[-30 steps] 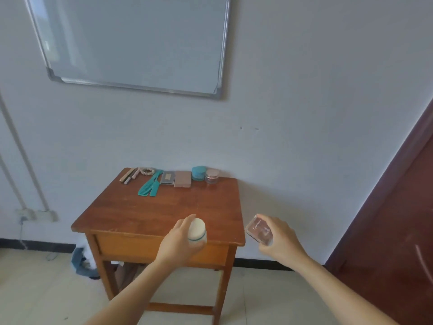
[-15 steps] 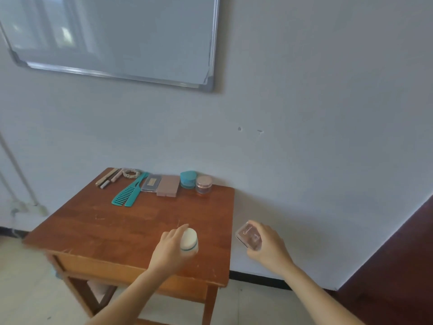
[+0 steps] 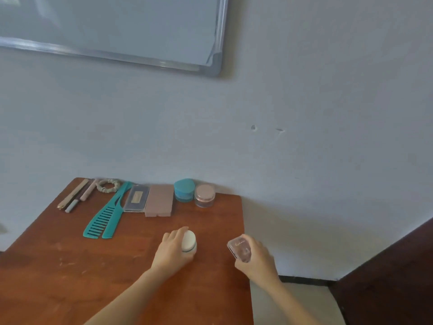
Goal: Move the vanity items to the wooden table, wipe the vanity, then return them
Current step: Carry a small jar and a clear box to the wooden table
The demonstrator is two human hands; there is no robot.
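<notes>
We are observing a wooden table [image 3: 70, 277] standing against a pale wall [image 3: 304, 113]. The left hand [image 3: 172, 253] is curling its fingers round a small white jar [image 3: 189, 241] and is holding it over the near right part of the tabletop. We cannot tell whether the jar's base is touching the wood. The right hand [image 3: 257, 259] is gripping a clear plastic case [image 3: 240, 250], with fingers wrapped round its lower part, and is hanging just past the table's right edge, outside the tabletop. The two hands are working apart, each occupied with its own item.

Along the far edge, by the wall, we are finding the other items lying in a row. From the left:

- slim pencils [image 3: 75, 194] lying side by side
- a pale scrunchie [image 3: 108, 185]
- two teal combs [image 3: 105, 216] lying together, their toothed ends pointing toward the near left
- a clear flat palette [image 3: 136, 198]
- a pink flat box [image 3: 159, 204] touching the palette on its right
- a teal jar [image 3: 184, 190]
- a pink-lidded jar [image 3: 204, 195] just beside the teal one

A whiteboard [image 3: 117, 26] is hanging on the wall above the left part of the table. A dark door [image 3: 386, 277] is showing at the near right of the view.
</notes>
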